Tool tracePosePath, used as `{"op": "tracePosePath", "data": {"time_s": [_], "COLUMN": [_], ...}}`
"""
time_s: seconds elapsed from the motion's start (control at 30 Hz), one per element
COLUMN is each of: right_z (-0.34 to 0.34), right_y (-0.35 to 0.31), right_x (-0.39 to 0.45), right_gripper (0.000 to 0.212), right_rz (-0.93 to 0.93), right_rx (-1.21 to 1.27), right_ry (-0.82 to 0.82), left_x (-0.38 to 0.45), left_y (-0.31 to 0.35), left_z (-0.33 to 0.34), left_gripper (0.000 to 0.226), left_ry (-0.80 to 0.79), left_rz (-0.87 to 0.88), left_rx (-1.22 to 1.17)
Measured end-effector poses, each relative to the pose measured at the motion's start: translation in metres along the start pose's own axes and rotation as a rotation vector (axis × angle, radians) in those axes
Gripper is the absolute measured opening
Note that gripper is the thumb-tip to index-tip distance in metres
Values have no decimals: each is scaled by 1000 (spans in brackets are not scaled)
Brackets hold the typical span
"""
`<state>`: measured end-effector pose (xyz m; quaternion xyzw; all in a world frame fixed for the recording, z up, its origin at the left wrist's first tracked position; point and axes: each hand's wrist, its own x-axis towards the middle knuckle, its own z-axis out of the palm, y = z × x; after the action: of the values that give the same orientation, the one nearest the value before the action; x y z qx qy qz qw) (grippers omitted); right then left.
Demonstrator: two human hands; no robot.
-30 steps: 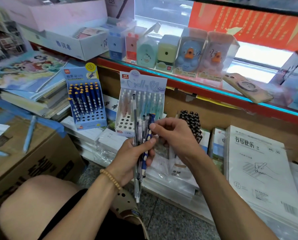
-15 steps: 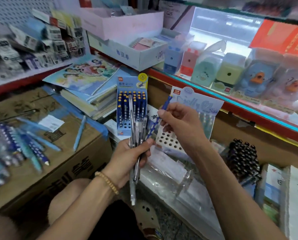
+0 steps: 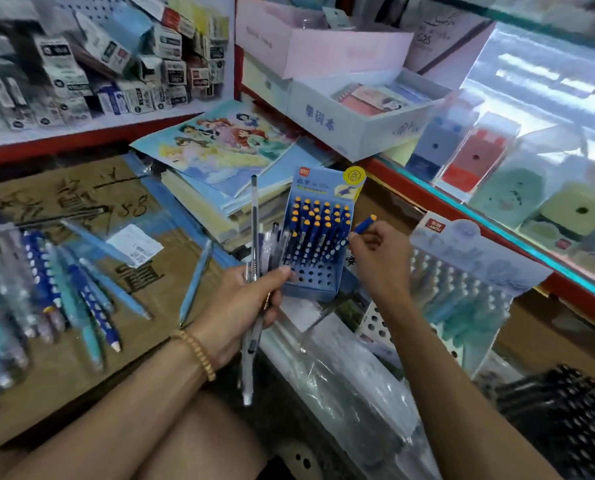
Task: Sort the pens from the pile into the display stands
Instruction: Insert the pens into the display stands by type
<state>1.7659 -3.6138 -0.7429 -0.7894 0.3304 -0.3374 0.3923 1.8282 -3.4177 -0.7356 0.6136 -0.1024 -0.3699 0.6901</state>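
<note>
Head view, steeply down, close.

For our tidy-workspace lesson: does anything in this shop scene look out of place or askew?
Yes. Loose pens lie scattered at mixed angles on the cardboard box instead of standing in a stand. The blue display stand still has empty holes along its front rows.

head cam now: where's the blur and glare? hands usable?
Head view: motion blur smears the pen pile at the left edge and the boxes upper left; glare washes out the glass case upper right; wide-angle bend at the edges. Centre is sharper: left hand holds a bundle of pens, right hand pinches a blue pen beside the blue stand.
</note>
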Motion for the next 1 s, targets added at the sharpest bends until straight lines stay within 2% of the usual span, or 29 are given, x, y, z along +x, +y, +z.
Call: {"op": "tracePosePath", "data": {"time_s": [0.17,0.43,0.63,0.7,0.87,1.0], "right_z": [13,22,27,29,33,23], "right_y": [17,20,17,18,26,14], "right_x": [11,14,19,16,6,2], "right_gripper": [17,15,24,20,16,11], "right_rz": [48,8,9,-1,59,33], "right_rx": [-178,-181,-169,-198,-233,-269], "right_ry": [-34,-101,-91,-106,-140,-81], "left_x": [7,13,16,15,14,13], "left_y": [3,-3,-4,-3,-3,-2], "left_z": [0,6,9,10,10,9], "left_gripper": [17,23,20,26,65,66], "left_ry": [9,-13,-60,-62,-78,-95], "left_rz": [-1,-51,-24,-22,-24,-14], "left_rx": [-53,-63,-65,-66,-13,-31]}}
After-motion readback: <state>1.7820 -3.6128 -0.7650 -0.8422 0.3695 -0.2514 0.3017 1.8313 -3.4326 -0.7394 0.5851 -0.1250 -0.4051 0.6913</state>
